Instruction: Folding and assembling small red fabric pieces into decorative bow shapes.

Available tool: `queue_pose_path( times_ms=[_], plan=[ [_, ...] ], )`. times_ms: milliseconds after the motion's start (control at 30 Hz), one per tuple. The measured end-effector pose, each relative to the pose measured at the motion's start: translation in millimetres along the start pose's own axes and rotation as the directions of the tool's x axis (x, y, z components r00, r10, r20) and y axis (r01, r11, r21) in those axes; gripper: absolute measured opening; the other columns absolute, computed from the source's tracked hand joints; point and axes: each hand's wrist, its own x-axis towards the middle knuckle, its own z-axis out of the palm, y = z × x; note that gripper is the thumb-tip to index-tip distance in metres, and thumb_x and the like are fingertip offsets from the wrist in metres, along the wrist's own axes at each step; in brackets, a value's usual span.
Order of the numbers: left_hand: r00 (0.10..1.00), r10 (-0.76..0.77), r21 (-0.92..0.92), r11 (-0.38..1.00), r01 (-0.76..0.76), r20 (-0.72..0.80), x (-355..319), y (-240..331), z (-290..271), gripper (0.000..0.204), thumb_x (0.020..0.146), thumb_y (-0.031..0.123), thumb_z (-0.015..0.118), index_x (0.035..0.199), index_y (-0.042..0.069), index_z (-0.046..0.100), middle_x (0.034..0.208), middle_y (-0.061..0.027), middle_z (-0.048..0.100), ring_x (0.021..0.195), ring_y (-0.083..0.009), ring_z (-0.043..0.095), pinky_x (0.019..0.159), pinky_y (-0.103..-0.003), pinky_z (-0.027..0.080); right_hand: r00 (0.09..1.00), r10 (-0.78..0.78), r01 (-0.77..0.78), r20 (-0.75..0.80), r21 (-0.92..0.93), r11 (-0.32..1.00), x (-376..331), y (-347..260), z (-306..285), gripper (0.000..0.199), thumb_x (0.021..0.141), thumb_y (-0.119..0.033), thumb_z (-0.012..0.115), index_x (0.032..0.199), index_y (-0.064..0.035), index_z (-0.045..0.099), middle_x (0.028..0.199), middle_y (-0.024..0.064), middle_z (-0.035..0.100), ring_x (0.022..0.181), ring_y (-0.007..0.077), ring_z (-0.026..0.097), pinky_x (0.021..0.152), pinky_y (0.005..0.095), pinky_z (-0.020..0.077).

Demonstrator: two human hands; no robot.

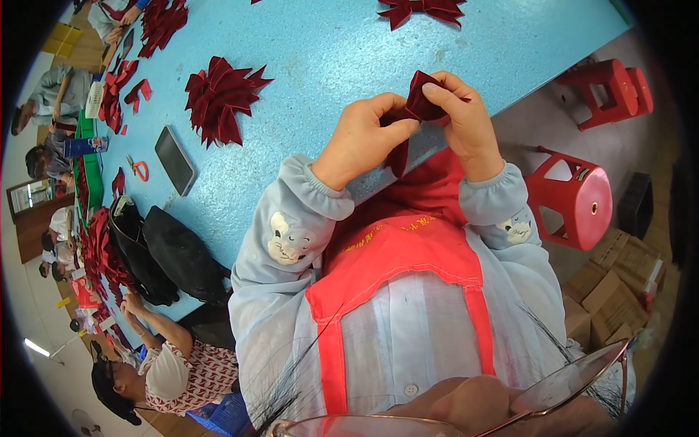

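Dark red ribbon (424, 98) is pinched between both hands at the near edge of the blue table (328, 51) — the left hand (364, 138) grips its lower fold with thumb and fingers closed, the right hand (466, 120) presses the top fold shut. It looks like the folding step of shaping a bow; the next move likely calls for a firm crease without letting the folds slip. Further out lie a finished ribbon bow (220, 98), a phone (175, 159), and a red stool (575, 197) to the right.
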Motion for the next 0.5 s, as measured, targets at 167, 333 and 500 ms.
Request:
queue_pose_path(
  times_ms=[167,333,500],
  plan=[
    [0.972,-0.193,0.158,0.973,0.171,0.135,2,17,-13,0.021,0.081,0.011,0.063,0.097,-0.002,0.061,0.082,-0.0020,0.062,0.072,-0.0094,0.056,0.065,-0.023,0.045,0.970,0.058,0.032,0.237,-0.359,0.933,0,-19,-8,0.012,0.083,-0.011,0.060,0.093,-0.0031,0.061,0.086,0.0000,0.061,0.077,0.0083,0.055,0.071,0.0235,0.0442],
    [0.971,0.210,0.385,0.891,-0.240,0.118,10,14,-23,0.024,0.080,0.014,0.062,0.098,-0.002,0.061,0.089,-0.0076,0.063,0.075,-0.0115,0.058,0.066,-0.025,0.047,0.990,0.066,-0.042,0.126,-0.183,0.982,2,-4,-12,0.012,0.086,-0.012,0.059,0.095,-0.0042,0.061,0.087,0.0019,0.063,0.081,0.0109,0.058,0.074,0.0253,0.0461],
    [0.887,-0.089,-0.420,0.899,-0.124,-0.453,10,-6,-28,0.026,0.086,0.019,0.060,0.101,-0.002,0.059,0.091,-0.0080,0.061,0.077,-0.0126,0.058,0.066,-0.027,0.049,0.997,-0.074,0.073,-0.002,0.140,0.987,10,11,-9,0.012,0.088,-0.011,0.058,0.098,-0.0056,0.059,0.090,0.0035,0.063,0.082,0.0132,0.060,0.074,0.0285,0.0490]
  ],
)
